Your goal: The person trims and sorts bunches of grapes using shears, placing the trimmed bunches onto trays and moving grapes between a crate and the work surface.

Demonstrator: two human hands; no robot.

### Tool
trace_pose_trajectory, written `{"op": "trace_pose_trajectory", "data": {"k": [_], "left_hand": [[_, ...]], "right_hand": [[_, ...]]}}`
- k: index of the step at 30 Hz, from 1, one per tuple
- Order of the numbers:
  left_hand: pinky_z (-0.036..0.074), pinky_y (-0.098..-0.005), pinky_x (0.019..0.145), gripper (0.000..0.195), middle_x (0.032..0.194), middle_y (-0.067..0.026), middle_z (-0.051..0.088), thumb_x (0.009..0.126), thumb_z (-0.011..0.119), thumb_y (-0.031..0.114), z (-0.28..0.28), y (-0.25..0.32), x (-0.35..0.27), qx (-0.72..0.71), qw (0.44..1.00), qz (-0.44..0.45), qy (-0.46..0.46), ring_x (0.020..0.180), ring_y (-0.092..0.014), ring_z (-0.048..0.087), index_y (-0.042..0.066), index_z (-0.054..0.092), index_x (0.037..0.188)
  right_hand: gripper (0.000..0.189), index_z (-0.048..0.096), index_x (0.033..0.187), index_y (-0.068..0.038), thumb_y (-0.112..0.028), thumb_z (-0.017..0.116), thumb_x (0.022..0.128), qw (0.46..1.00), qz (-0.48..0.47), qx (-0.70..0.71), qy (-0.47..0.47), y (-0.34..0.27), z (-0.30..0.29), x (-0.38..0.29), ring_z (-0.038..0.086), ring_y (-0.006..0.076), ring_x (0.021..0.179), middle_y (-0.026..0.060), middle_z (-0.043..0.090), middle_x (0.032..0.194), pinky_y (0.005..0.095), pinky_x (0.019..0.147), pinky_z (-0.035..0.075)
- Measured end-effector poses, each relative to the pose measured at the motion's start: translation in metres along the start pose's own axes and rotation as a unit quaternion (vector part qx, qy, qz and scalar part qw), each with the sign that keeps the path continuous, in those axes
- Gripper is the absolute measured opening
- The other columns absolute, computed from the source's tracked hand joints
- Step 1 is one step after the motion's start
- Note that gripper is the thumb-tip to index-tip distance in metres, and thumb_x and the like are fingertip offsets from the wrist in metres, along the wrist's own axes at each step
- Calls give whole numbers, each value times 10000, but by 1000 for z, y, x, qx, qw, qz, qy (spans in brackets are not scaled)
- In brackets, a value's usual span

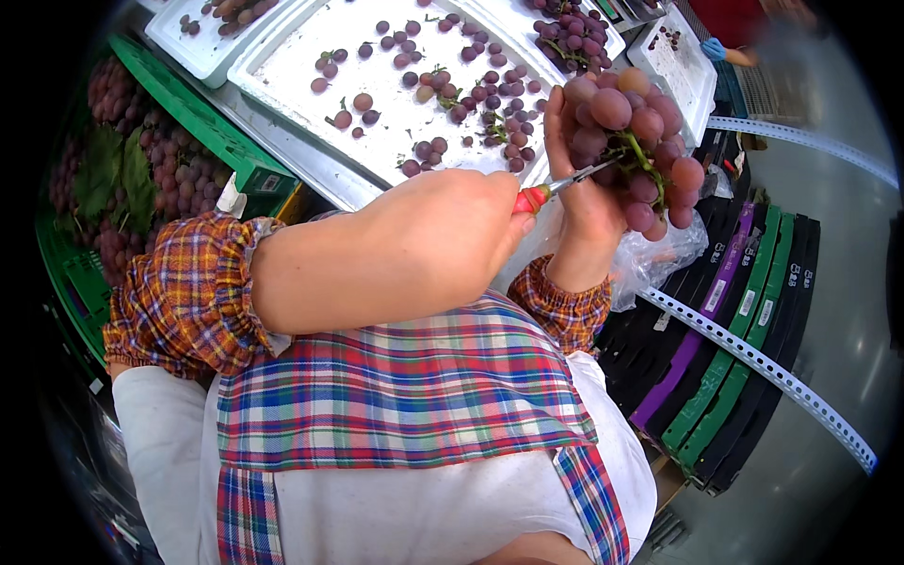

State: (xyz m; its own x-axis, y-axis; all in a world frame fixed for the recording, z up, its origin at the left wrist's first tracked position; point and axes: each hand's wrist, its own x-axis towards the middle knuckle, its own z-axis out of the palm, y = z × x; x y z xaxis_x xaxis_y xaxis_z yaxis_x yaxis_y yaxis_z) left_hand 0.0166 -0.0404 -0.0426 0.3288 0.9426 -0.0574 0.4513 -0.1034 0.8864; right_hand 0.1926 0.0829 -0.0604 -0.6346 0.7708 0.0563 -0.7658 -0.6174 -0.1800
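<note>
My left hand [452,226] is closed around the red handle of a pair of small snips [531,198], its back turned up. The slim metal blades point right and reach in among the stems of a bunch of reddish-purple grapes [639,141]. Whether the blades touch a stem I cannot tell. From below and behind, my right hand [583,194] cradles this bunch, with much of the palm hidden by the fruit. Ahead of me a white foam tray [282,95] holds loose grapes, small clusters and stem scraps.
A green crate [212,120] of grape bunches and leaves stands left. More white trays [187,46] lie beyond. At right are stacked crates [713,339], a perforated metal strip [763,371] and a clear plastic bag [657,258]. A co-worker's blue-gloved hand [713,49] shows at upper right.
</note>
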Motion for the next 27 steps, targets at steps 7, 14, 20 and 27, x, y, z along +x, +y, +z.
{"op": "trace_pose_trajectory", "data": {"k": [7,14,20,27], "left_hand": [[460,-507,671,234,787,-249,590,983,510,188,-4,-6,-3,-32,999,11,-18,766,-457,582,-34,521,909],[476,-509,680,196,811,-243,599,973,517,150,3,-16,-6,3,996,81,26,762,-455,595,-44,514,951],[498,-483,630,185,774,-235,601,947,567,130,5,-19,-3,47,993,103,30,711,-425,617,-48,521,927],[513,-456,612,186,755,-216,602,930,601,130,14,-19,-2,108,987,98,73,681,-401,622,-39,529,909]], "right_hand": [[315,557,738,-184,-212,828,581,993,-61,-87,42,8,3,-3,492,177,1063,-59,537,902,406,1142,217],[276,575,792,-129,-210,790,640,976,-131,-81,154,24,13,2,508,164,986,-35,532,893,357,1049,277],[228,578,803,-118,-233,747,701,992,-81,-47,88,13,0,0,515,132,1000,-34,543,903,355,1076,248],[227,590,815,-137,-226,750,681,980,-101,-102,141,12,5,-2,480,130,1095,-51,553,895,377,1168,149]]}}
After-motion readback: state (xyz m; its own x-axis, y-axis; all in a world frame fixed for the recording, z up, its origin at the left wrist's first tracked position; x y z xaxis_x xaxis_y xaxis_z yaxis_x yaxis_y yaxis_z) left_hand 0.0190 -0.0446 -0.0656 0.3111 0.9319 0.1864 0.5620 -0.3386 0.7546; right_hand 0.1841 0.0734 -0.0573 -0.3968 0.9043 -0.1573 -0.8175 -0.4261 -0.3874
